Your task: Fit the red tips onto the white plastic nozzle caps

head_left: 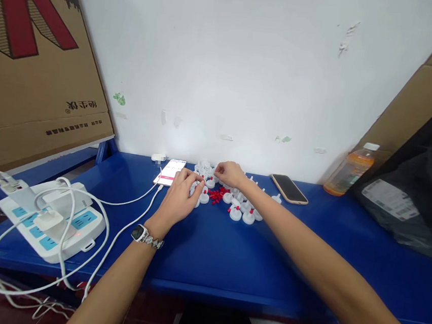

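Note:
White round nozzle caps (235, 214) lie in a loose cluster on the blue table, several with small red tips on top. A pile of loose red tips (217, 195) sits among them, between my hands. My left hand (182, 197), with a watch on its wrist, is at the cluster's left side, thumb and forefinger drawn together over the white caps; what they hold is too small to tell. Reaching to the back of the cluster, my right hand (229, 173) has its fingertips pinched together beside the white caps, and their contents cannot be made out.
A lit phone (172, 172) and a white earbud case (159, 157) are at back left. Cables run from a power strip (54, 253) at left. Another phone (289, 188), an orange drink bottle (350, 170) and a black bag (411, 196) stand right. A wall (228, 71) bounds the back.

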Motion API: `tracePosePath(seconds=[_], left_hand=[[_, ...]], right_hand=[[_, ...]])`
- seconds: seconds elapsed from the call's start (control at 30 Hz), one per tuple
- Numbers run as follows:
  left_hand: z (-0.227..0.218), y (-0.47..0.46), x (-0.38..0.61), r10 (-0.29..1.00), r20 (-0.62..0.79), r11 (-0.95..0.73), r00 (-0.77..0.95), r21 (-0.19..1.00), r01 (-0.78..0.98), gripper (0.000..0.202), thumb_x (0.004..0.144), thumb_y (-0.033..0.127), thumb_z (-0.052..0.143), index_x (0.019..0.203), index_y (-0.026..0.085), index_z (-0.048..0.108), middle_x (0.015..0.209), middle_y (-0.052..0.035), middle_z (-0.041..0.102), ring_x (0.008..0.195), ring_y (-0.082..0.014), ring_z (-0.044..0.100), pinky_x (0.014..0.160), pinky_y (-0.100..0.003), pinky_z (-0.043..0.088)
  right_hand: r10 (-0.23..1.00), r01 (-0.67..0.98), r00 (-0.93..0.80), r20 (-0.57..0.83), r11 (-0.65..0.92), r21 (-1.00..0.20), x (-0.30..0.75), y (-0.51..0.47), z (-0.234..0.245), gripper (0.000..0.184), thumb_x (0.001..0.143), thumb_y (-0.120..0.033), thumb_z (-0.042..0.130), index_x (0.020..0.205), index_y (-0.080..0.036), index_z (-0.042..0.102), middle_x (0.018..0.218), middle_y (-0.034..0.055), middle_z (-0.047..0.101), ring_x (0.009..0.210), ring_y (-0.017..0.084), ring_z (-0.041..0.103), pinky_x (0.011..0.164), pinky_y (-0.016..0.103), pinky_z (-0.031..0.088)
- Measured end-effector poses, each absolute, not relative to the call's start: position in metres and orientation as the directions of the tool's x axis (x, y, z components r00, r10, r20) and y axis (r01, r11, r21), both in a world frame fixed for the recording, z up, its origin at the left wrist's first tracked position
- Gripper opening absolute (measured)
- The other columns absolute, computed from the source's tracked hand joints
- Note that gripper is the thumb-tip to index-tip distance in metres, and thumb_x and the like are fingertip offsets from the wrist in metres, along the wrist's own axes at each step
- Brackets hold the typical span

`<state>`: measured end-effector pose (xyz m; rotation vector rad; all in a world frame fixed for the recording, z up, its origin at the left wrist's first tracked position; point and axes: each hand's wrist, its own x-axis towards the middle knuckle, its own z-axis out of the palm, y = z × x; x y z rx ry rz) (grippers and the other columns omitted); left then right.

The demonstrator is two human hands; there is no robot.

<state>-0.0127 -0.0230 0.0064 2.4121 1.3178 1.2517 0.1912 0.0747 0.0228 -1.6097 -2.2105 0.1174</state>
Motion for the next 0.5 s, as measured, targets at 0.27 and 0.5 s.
tracePosePath(seconds=[0.27, 0.5], left_hand=[[0.009, -0.030, -0.004, 0.692, 0.635, -0.667, 0.343, 0.381, 0.640, 0.032, 0.096, 0.039, 0.052, 0.124, 0.025, 0.056, 0.122, -0.0070, 0.058, 0.115, -0.0267, 0.050, 0.102, -0.045, 0.042], [-0.003, -0.026, -0.002, 0.701, 0.537, -0.699, 0.469, 0.387, 0.601, 0.035, 0.098, 0.042, 0.046, 0.125, 0.021, 0.056, 0.119, -0.0087, 0.065, 0.114, -0.0268, 0.056, 0.103, -0.046, 0.043]], right_hand=[[0.851, 0.588, -0.166, 0.498, 0.490, -0.643, 0.195, 0.003, 0.037, 0.019, 0.086, -0.035, 0.062, 0.080, -0.018, 0.067, 0.075, 0.0021, 0.069, 0.069, 0.015, 0.056, 0.066, 0.027, 0.040], [0.884, 0.592, -0.223, 0.411, 0.458, -0.663, 0.195, -0.030, 0.024, 0.028, 0.094, -0.039, 0.051, 0.087, -0.018, 0.069, 0.074, 0.0024, 0.066, 0.067, 0.015, 0.051, 0.067, 0.029, 0.038]])
